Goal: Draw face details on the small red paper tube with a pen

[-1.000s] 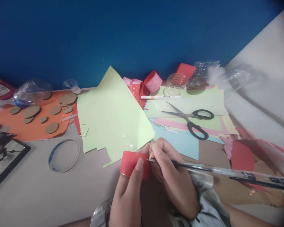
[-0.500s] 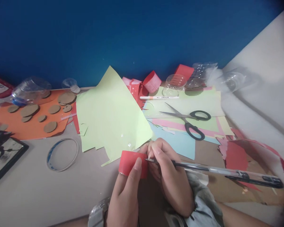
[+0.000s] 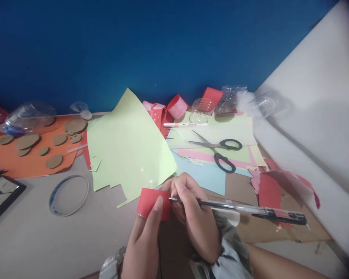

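Observation:
A red paper-covered ring [image 3: 147, 201] is gripped in my left hand [image 3: 142, 240], thumb flat across its front and fingers behind or inside it. My right hand [image 3: 193, 217] pinches a clear-barrelled pen [image 3: 235, 207] with a black cap on its far end. The pen's tip meets the red paper near the ring's right edge. Whether it has left a mark is too small to tell. Just beyond both hands lies a large pale green paper sheet [image 3: 128, 143] with a cut lower edge. Blue paper [image 3: 209, 176] rests behind my right hand.
Open scissors [image 3: 215, 147] lie on coloured paper, below a white marker [image 3: 186, 124]. Red rings [image 3: 177, 106] and clear plastic cups [image 3: 203, 110] stand along the blue wall. Cardboard discs [image 3: 27, 141] cover orange paper [image 3: 20, 164] at left. A tape roll [image 3: 69, 195] lies near a dark-framed tray [image 3: 2, 193].
The whole view has shifted, so everything appears somewhat further left and slightly lower. Both hands keep their hold on the ring and the pen, with the tip still at the ring's right side.

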`<action>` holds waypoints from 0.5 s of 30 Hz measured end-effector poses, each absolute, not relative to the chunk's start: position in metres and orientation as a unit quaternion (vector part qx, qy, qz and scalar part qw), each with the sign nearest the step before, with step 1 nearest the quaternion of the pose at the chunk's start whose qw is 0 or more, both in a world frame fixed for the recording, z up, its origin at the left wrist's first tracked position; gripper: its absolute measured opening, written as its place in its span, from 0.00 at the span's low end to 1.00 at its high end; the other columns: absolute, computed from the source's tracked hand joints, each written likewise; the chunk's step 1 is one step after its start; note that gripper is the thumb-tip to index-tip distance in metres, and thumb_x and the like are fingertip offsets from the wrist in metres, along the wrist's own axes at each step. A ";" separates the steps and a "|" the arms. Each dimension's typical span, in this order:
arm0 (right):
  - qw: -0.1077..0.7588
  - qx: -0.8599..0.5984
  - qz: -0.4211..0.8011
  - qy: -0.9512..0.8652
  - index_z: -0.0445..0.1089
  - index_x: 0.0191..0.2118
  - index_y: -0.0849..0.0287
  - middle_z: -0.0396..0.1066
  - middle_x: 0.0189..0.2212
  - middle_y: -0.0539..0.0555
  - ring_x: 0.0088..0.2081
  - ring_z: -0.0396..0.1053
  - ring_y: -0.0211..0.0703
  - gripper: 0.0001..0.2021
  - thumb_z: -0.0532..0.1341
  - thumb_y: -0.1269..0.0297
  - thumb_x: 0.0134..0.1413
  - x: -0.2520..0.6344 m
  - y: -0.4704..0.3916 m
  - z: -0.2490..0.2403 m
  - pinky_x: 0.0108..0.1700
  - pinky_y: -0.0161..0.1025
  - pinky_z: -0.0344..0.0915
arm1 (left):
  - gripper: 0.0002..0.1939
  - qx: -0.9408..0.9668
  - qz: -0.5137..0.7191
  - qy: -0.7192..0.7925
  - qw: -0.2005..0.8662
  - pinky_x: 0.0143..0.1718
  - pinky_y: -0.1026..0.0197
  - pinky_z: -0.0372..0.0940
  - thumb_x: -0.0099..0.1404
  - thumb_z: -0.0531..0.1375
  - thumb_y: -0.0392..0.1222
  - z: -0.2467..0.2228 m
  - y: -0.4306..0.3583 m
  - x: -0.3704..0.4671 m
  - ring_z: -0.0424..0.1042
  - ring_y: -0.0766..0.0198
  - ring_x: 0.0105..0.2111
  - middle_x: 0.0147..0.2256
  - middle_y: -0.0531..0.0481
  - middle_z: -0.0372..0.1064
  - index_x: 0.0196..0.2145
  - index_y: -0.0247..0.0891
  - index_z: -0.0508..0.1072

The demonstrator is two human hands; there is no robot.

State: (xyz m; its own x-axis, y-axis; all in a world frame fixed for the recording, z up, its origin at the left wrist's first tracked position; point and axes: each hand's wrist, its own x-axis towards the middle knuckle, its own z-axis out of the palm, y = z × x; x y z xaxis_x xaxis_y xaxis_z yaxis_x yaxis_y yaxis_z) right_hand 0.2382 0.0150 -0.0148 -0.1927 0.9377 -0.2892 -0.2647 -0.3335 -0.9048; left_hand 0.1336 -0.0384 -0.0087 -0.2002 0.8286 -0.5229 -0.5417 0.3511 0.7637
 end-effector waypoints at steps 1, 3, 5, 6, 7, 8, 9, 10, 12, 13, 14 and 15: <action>0.444 -0.457 0.675 -0.372 0.65 0.28 0.52 0.63 0.25 0.47 0.28 0.56 0.42 0.21 0.63 0.47 0.70 0.238 0.015 -0.015 0.32 0.41 0.56 | 0.10 0.135 0.556 0.542 0.615 0.77 0.45 0.58 0.69 0.67 0.48 -0.007 -0.037 0.134 0.56 0.43 0.78 0.59 0.55 0.82 0.47 0.50 0.86; 0.441 -0.461 0.672 -0.377 0.65 0.28 0.52 0.64 0.26 0.48 0.28 0.57 0.43 0.22 0.63 0.46 0.70 0.238 0.016 -0.014 0.31 0.41 0.55 | 0.10 0.135 0.555 0.544 0.615 0.77 0.45 0.58 0.69 0.67 0.47 -0.005 -0.036 0.134 0.56 0.42 0.78 0.58 0.54 0.83 0.47 0.50 0.85; 0.435 -0.466 0.670 -0.380 0.65 0.28 0.52 0.66 0.26 0.49 0.29 0.58 0.43 0.22 0.64 0.44 0.69 0.237 0.016 -0.013 0.30 0.41 0.54 | 0.10 0.136 0.551 0.545 0.618 0.76 0.45 0.60 0.69 0.68 0.48 -0.003 -0.034 0.135 0.59 0.42 0.77 0.57 0.54 0.83 0.46 0.50 0.85; 0.432 -0.469 0.669 -0.381 0.64 0.28 0.53 0.66 0.27 0.49 0.29 0.59 0.44 0.23 0.64 0.44 0.68 0.237 0.016 -0.012 0.30 0.41 0.55 | 0.09 0.138 0.549 0.544 0.619 0.76 0.45 0.60 0.69 0.68 0.49 -0.001 -0.033 0.135 0.60 0.42 0.76 0.56 0.53 0.83 0.46 0.51 0.85; 0.432 -0.472 0.667 -0.382 0.64 0.28 0.53 0.67 0.28 0.50 0.30 0.61 0.44 0.23 0.65 0.43 0.68 0.237 0.016 -0.012 0.31 0.41 0.56 | 0.08 0.141 0.548 0.543 0.621 0.76 0.45 0.61 0.69 0.68 0.50 0.000 -0.032 0.135 0.61 0.43 0.76 0.55 0.53 0.83 0.45 0.51 0.85; 0.433 -0.474 0.664 -0.383 0.64 0.27 0.53 0.67 0.28 0.50 0.31 0.62 0.44 0.23 0.65 0.43 0.67 0.237 0.016 -0.011 0.32 0.41 0.58 | 0.07 0.144 0.548 0.541 0.622 0.76 0.46 0.61 0.70 0.68 0.50 0.001 -0.030 0.136 0.61 0.44 0.75 0.55 0.52 0.83 0.43 0.51 0.85; 0.434 -0.477 0.661 -0.384 0.64 0.27 0.53 0.67 0.27 0.50 0.31 0.62 0.45 0.23 0.65 0.42 0.67 0.237 0.016 -0.011 0.32 0.42 0.59 | 0.07 0.147 0.548 0.539 0.623 0.76 0.46 0.61 0.70 0.68 0.51 0.002 -0.029 0.136 0.62 0.44 0.75 0.54 0.52 0.83 0.42 0.50 0.85; 0.435 -0.479 0.657 -0.386 0.64 0.27 0.53 0.67 0.27 0.50 0.31 0.62 0.45 0.23 0.65 0.43 0.67 0.237 0.016 -0.011 0.33 0.42 0.60 | 0.07 0.149 0.549 0.537 0.623 0.76 0.46 0.60 0.71 0.67 0.51 0.002 -0.028 0.136 0.62 0.44 0.75 0.54 0.51 0.83 0.41 0.50 0.84; 0.433 -0.484 0.651 -0.393 0.64 0.27 0.53 0.66 0.27 0.50 0.30 0.62 0.44 0.23 0.66 0.44 0.67 0.236 0.017 -0.010 0.31 0.41 0.58 | 0.08 0.152 0.551 0.532 0.625 0.76 0.46 0.60 0.72 0.67 0.52 0.002 -0.027 0.136 0.64 0.43 0.74 0.53 0.50 0.83 0.40 0.48 0.84; 0.430 -0.488 0.648 -0.396 0.64 0.26 0.53 0.66 0.26 0.50 0.30 0.61 0.44 0.23 0.66 0.44 0.66 0.235 0.017 -0.010 0.29 0.40 0.56 | 0.09 0.154 0.552 0.529 0.626 0.76 0.45 0.60 0.72 0.66 0.52 0.001 -0.027 0.135 0.64 0.43 0.73 0.53 0.49 0.83 0.41 0.47 0.84; 0.427 -0.490 0.647 -0.399 0.63 0.26 0.52 0.66 0.26 0.50 0.29 0.60 0.44 0.23 0.67 0.45 0.66 0.235 0.017 -0.009 0.28 0.40 0.54 | 0.10 0.156 0.552 0.527 0.627 0.76 0.45 0.60 0.73 0.66 0.52 0.000 -0.028 0.134 0.65 0.43 0.73 0.52 0.48 0.82 0.41 0.47 0.84; 0.426 -0.491 0.646 -0.400 0.63 0.26 0.52 0.67 0.26 0.50 0.29 0.60 0.43 0.23 0.67 0.45 0.65 0.234 0.018 -0.009 0.27 0.40 0.52 | 0.11 0.157 0.554 0.524 0.628 0.76 0.45 0.60 0.73 0.65 0.53 -0.002 -0.030 0.134 0.66 0.43 0.72 0.52 0.47 0.82 0.42 0.46 0.84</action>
State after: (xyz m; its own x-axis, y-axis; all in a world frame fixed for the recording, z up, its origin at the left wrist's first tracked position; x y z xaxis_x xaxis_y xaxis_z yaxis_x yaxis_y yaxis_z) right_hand 0.2340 0.0179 -0.0092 -0.1543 0.9433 -0.2940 -0.1575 -0.3172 -0.9352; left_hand 0.1335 -0.0302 -0.0021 -0.1622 0.8602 -0.4836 -0.5310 0.3370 0.7775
